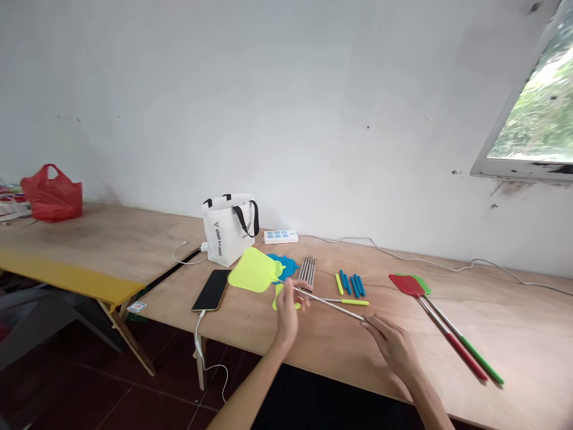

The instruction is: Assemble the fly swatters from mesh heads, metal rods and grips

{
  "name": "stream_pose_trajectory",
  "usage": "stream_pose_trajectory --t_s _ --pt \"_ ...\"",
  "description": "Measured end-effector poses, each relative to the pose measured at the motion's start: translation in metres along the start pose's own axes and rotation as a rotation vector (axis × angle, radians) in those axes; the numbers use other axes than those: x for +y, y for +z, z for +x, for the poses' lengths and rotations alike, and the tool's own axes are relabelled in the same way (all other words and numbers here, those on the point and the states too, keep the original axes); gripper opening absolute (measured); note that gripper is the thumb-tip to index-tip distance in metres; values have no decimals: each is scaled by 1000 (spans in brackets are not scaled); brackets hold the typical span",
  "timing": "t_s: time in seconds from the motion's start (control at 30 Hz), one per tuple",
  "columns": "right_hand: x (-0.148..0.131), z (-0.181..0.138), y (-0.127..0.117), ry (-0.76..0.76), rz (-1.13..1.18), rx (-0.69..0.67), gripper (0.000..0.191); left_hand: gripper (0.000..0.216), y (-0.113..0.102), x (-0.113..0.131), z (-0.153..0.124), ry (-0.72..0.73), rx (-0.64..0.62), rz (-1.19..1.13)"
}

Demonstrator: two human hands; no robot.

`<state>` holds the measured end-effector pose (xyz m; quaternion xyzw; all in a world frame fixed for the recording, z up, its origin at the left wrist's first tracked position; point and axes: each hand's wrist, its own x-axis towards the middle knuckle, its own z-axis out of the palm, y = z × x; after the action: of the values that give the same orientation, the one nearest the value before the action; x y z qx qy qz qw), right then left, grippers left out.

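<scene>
Yellow fly swatter [259, 272] held slantwise in two hands
Above the table [514, 298], its long axis slopes from the right hand [391, 340] leftward and away, past the left hand [287, 316], the nearer one to the head [250, 269], which points left. The right grip pinches the far end of the rod [331, 305]; the left grip's fingers curl loosely beside it; whether they clasp, I cannot tell.

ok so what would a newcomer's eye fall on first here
Probably the bright yellow, squarish mesh swatter head, on a thin silvery rod above the wooden table, with the left hand near its neck and the right hand gripping the rod's other end. Then the red plastic swatter overlapping a green plastic swatter on the right, and the red plastic bag at far left.
</scene>
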<state>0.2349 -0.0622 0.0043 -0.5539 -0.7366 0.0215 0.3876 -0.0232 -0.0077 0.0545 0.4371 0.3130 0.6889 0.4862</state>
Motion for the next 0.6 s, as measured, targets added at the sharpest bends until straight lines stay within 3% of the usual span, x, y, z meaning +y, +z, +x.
stream_pose_trajectory --t_s 0.1,0.23,0.47,0.6 --pt "-28 -1 20 -29 31 -20 40 66 23 -25 -33 -192 -253 63" --pt "-45 -6 38 27 72 -37 39 71 34 -47 -53 -303 -330 57" --pt "-41 -4 46 33 -18 -128 36 69 26 -61 -42 -364 -217 70" --pt "-48 -3 45 37 -82 -173 36 62 26 -62 -43 -374 -222 53"
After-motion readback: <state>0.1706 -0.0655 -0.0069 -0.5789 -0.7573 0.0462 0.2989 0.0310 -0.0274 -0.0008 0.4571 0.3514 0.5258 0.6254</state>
